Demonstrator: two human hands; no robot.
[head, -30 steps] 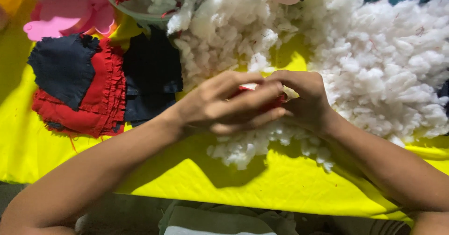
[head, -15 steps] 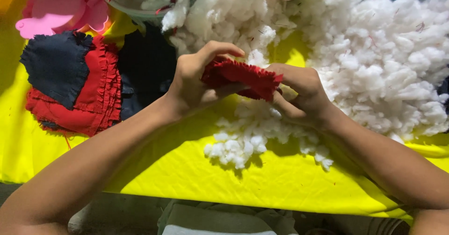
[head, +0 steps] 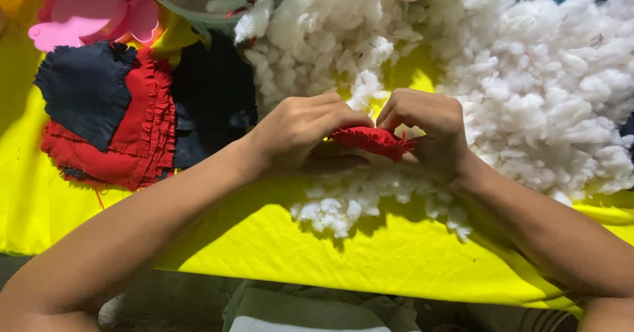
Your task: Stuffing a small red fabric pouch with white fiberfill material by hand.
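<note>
at the far left a pink foam flower shape (head: 92, 12) lies at the top edge, and below it a dark navy fabric patch (head: 86, 88) rests on a red ruffled cloth piece (head: 142, 140), all on the yellow cloth (head: 370, 259) that covers the work surface. beside them is a darker fabric piece (head: 211, 101).

the left hand (head: 297, 131) is curled narrow, fingertips pinching the left end of a small red fabric piece (head: 373, 140). the right hand (head: 429, 131) is curled the same way, pinching its right end, so the piece sits between the two hands, held just above a small loose clump of white stuffing (head: 356, 200).

the step in hand looks like working stuffing into the red piece; done well, it calls for a firm thumb-and-finger pinch on the edges, small tufts at a time, and keeping the frayed rim from folding under.

to the right and above, a big heap of white fibre stuffing (head: 541, 88) spreads near the right hand.
</note>
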